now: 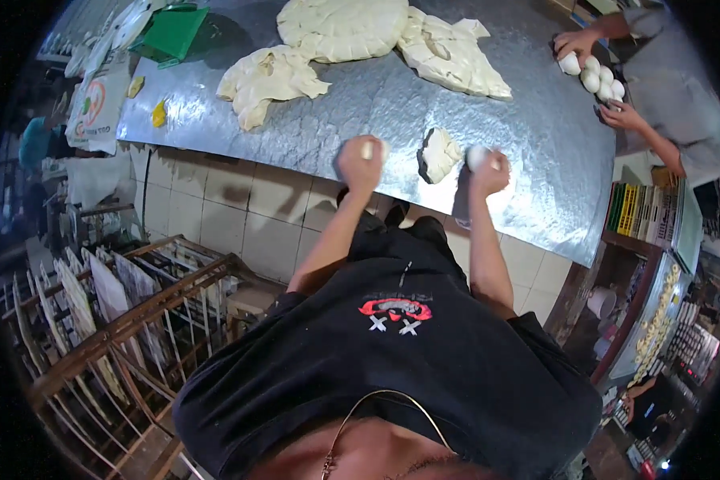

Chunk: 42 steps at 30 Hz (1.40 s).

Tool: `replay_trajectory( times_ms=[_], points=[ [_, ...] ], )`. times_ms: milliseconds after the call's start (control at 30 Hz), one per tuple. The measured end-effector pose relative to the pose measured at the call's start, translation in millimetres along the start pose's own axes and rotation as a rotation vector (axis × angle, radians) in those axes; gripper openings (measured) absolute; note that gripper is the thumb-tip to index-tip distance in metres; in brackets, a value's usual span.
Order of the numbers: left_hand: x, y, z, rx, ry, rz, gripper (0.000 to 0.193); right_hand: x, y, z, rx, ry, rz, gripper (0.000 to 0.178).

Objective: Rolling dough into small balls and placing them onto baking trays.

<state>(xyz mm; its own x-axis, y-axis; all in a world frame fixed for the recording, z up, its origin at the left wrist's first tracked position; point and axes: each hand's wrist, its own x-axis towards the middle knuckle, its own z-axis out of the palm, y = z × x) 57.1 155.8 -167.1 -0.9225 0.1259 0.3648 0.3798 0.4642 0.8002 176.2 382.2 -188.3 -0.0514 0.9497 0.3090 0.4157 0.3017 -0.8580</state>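
At the near edge of the metal table [336, 112], my left hand [358, 166] is closed around a pale dough ball [378, 150], partly hidden by the fingers. To its right, my right hand [492, 174] curls over another dough ball [476, 157], whose white side shows at the left of the fingers. Between the two hands lies a small, uneven lump of dough [441, 155], nearest to the right one. Farther back rests a large, thick slab of dough [340, 30], with a torn piece of dough [272, 80] at its left and a flat dough sheet [456, 60] at its right.
A co-worker's hands [578, 44] hold or touch a cluster of white dough balls [602, 82] at the far right. A green scoop-like container [172, 34] and yellow scraps [158, 114] lie at the left. Below stands a rusty rack [128, 320] with upright boards.
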Motion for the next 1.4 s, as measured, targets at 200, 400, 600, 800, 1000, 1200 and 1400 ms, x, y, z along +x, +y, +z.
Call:
replay_trajectory(
  times_ms=[200,400,600,800,1000,1200,1400],
  points=[
    [51.2,20.0,5.2,0.326,-0.897,0.023,0.023,62.0,-12.5,3.5,-0.17,-0.642,0.044,0.041],
    [55.7,-21.3,-46.1,0.583,-0.509,0.27,0.034,86.0,6.4,-66.6,-0.615,-0.649,-0.037,0.055],
    [92.0,-3.5,-25.0,0.602,-0.506,0.342,0.037,127.9,-3.5,-30.0,-0.694,-0.625,0.027,0.051],
    [25.2,-10.6,-66.5,0.704,-0.782,0.326,0.03,52.8,-16.8,-75.4,-0.7,-1.035,-0.263,0.04],
    [109.4,-27.9,-17.5,0.643,-0.583,0.297,0.028,141.6,9.9,-18.3,-0.645,-0.52,-0.354,0.043],
    [84.0,-58.1,-77.1,0.132,-0.724,0.471,0.035,118.2,15.9,-61.8,-0.086,-0.819,-0.241,0.053],
    [90.1,-70.8,-36.5,0.253,-0.155,0.164,0.046,130.6,59.3,-41.4,-0.198,-0.052,-0.222,0.051]
  ],
)
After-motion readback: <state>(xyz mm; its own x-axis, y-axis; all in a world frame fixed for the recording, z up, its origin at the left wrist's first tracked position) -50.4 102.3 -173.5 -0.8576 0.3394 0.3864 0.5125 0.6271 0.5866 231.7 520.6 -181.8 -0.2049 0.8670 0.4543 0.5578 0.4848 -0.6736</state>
